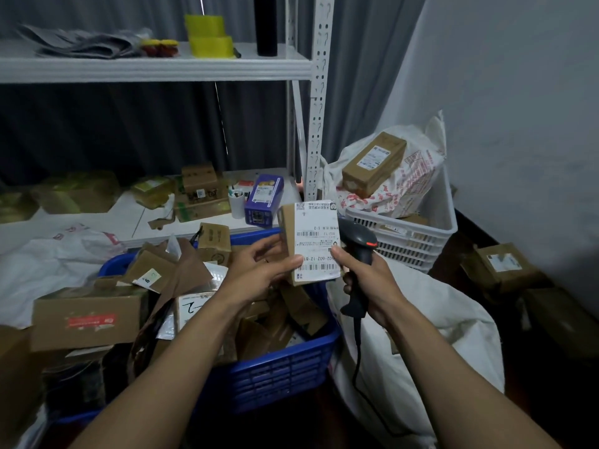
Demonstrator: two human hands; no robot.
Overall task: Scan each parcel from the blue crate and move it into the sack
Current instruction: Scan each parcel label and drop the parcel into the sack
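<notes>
My left hand (259, 270) holds a small cardboard parcel (312, 231) upright above the blue crate, its white shipping label facing me. My right hand (372, 286) grips a black barcode scanner (358, 241) by the handle, and its thumb also presses on the parcel's lower right edge. The scanner head sits just behind the parcel's right side. The blue crate (285, 367) below is full of several cardboard parcels. A white sack (431, 328) lies open to the right of the crate, under my right forearm.
A white basket (411, 234) behind the sack holds a printed bag and a brown box (372, 163). A white shelf rack (319, 102) stands behind, with boxes and a purple box (264, 200) on its lower board. More cartons lie at left (87, 315) and at right (505, 267).
</notes>
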